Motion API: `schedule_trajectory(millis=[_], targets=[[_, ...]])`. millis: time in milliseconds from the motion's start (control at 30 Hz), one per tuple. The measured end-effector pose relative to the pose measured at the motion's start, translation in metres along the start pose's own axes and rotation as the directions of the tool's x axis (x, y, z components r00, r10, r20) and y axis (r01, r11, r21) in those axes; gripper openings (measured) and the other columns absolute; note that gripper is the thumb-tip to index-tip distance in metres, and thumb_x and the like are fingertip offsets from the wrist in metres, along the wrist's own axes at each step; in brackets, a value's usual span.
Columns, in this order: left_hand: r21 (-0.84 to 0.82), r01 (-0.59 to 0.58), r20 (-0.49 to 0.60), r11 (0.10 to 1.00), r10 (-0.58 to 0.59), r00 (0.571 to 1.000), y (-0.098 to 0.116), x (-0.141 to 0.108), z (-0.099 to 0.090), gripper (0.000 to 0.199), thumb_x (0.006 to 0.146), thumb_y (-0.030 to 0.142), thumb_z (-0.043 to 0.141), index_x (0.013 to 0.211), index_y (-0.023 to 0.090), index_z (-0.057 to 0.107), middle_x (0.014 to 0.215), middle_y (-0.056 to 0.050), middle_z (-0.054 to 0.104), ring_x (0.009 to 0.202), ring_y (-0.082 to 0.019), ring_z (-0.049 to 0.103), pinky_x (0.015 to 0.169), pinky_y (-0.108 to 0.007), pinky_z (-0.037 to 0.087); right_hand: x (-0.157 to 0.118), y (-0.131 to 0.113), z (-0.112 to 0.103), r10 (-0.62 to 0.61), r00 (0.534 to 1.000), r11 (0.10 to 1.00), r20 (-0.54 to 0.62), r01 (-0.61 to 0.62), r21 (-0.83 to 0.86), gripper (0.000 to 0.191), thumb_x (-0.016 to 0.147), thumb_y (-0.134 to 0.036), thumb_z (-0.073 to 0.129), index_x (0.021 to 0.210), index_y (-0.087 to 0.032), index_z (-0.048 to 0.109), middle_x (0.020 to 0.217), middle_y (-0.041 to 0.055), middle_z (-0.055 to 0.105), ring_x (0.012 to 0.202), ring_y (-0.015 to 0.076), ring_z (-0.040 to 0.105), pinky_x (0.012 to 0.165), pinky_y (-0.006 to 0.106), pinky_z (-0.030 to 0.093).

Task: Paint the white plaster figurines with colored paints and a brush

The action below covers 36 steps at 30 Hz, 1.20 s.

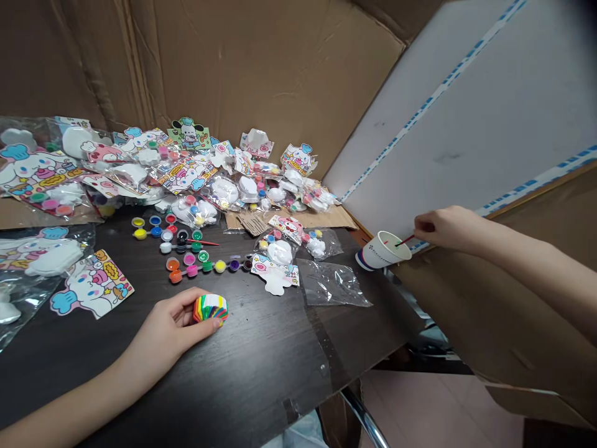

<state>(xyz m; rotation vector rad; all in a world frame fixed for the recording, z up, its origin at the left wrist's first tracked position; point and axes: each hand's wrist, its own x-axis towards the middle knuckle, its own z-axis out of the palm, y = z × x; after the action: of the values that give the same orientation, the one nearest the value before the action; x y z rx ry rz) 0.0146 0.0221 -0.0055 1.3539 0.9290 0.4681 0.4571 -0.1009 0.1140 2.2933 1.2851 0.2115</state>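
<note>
My left hand [180, 323] grips a small plaster figure [212, 307] painted in rainbow stripes, with some white areas showing, above the dark table. Off to the right, my right hand [436, 227] pinches a thin red paintbrush [407, 239], its tip down inside a white paper cup [383, 250]. The cup looks tilted in this view, near the table's right edge. Behind the figure lie strips of open paint pots [219, 266] in several colours. A second red brush [205, 243] rests across the upper pots.
Many bagged plaster figures with cartoon cards [186, 174] are heaped along the cardboard wall [261, 62]. An open plastic bag [333, 283] lies right of the paints. A cartoon card [93, 286] and more bags [41, 255] are at left. A white panel [448, 124] rises at right.
</note>
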Motion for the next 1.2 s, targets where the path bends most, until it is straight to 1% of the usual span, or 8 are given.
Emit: schedule_trajectory(millis=[333, 467, 600, 767, 833, 933, 1067, 1200], targets=[[-0.013, 0.041, 0.007, 0.999, -0.041, 0.999, 0.007, 0.000, 0.001, 0.023, 0.049, 0.028, 0.075, 0.069, 0.020, 0.068, 0.070, 0.001, 0.069, 0.072, -0.018, 0.063, 0.067, -0.024, 0.052, -0.006, -0.005, -0.018, 0.085, 0.994, 0.996, 0.072, -0.084, -0.018, 0.019, 0.075, -0.020, 0.048, 0.055, -0.021, 0.047, 0.061, 0.0063, 0.059, 0.059, 0.0203, 0.052, 0.055, 0.029, 0.033], [-0.018, 0.039, 0.003, 0.999, -0.039, 0.999, 0.007, -0.001, 0.001, 0.022, 0.049, 0.028, 0.074, 0.069, 0.021, 0.068, 0.069, 0.002, 0.069, 0.072, -0.018, 0.064, 0.068, -0.023, 0.052, -0.013, -0.012, -0.025, 0.032, 0.994, 0.999, 0.104, -0.034, 0.022, 0.015, 0.077, -0.016, 0.048, 0.065, -0.021, 0.054, 0.068, 0.0029, 0.062, 0.062, 0.0167, 0.053, 0.062, 0.027, 0.037], [-0.021, 0.049, -0.004, 0.999, -0.049, 0.999, 0.007, -0.001, 0.001, 0.023, 0.048, 0.028, 0.075, 0.069, 0.021, 0.068, 0.069, 0.002, 0.069, 0.073, -0.018, 0.064, 0.068, -0.023, 0.052, -0.011, -0.025, -0.011, -0.064, 0.973, 0.997, 0.220, 0.053, 0.055, 0.017, 0.084, -0.015, 0.052, 0.068, -0.018, 0.057, 0.067, -0.0009, 0.060, 0.063, 0.0114, 0.052, 0.066, 0.025, 0.042], [-0.027, 0.042, -0.011, 0.999, -0.042, 0.999, 0.007, -0.001, 0.002, 0.024, 0.050, 0.029, 0.074, 0.072, 0.021, 0.068, 0.072, 0.001, 0.070, 0.074, -0.018, 0.065, 0.069, -0.024, 0.053, 0.000, -0.028, 0.016, -0.073, 0.948, 0.996, 0.310, 0.051, 0.079, 0.024, 0.091, -0.035, 0.054, 0.084, -0.013, 0.062, 0.083, 0.0011, 0.063, 0.073, 0.0121, 0.060, 0.068, 0.028, 0.051], [-0.024, 0.046, -0.019, 0.999, -0.046, 0.999, 0.008, -0.001, 0.002, 0.025, 0.049, 0.030, 0.074, 0.071, 0.021, 0.068, 0.071, 0.001, 0.069, 0.073, -0.018, 0.065, 0.069, -0.024, 0.053, 0.002, -0.025, 0.020, -0.070, 0.950, 0.995, 0.303, 0.044, 0.093, 0.024, 0.091, -0.036, 0.054, 0.087, -0.014, 0.062, 0.086, 0.0016, 0.064, 0.076, 0.0131, 0.061, 0.070, 0.029, 0.052], [-0.009, 0.060, -0.018, 0.998, -0.060, 0.998, 0.010, -0.001, 0.003, 0.025, 0.048, 0.030, 0.073, 0.070, 0.020, 0.068, 0.070, 0.001, 0.069, 0.073, -0.019, 0.064, 0.068, -0.024, 0.053, 0.001, -0.020, 0.018, -0.053, 0.959, 0.993, 0.278, 0.022, 0.114, 0.023, 0.091, -0.034, 0.054, 0.083, -0.015, 0.062, 0.081, 0.0009, 0.064, 0.074, 0.0127, 0.061, 0.071, 0.029, 0.051], [0.011, 0.044, -0.025, 0.999, -0.044, 0.999, 0.011, -0.002, 0.003, 0.025, 0.048, 0.031, 0.072, 0.070, 0.020, 0.068, 0.070, 0.000, 0.069, 0.073, -0.019, 0.065, 0.068, -0.025, 0.053, -0.003, -0.013, 0.005, -0.040, 0.978, 0.987, 0.207, 0.007, 0.160, 0.014, 0.085, -0.020, 0.053, 0.078, -0.018, 0.065, 0.074, -0.0008, 0.066, 0.072, 0.0147, 0.060, 0.071, 0.027, 0.046], [0.044, 0.018, -0.028, 0.999, -0.017, 0.999, 0.010, -0.003, 0.002, 0.023, 0.049, 0.032, 0.072, 0.068, 0.020, 0.068, 0.068, 0.000, 0.069, 0.071, -0.021, 0.065, 0.066, -0.026, 0.054, -0.008, -0.006, -0.009, -0.002, 0.992, 0.988, 0.129, -0.018, 0.156, 0.017, 0.075, -0.016, 0.051, 0.066, -0.023, 0.063, 0.067, -0.0012, 0.066, 0.066, 0.0167, 0.058, 0.064, 0.026, 0.041]])
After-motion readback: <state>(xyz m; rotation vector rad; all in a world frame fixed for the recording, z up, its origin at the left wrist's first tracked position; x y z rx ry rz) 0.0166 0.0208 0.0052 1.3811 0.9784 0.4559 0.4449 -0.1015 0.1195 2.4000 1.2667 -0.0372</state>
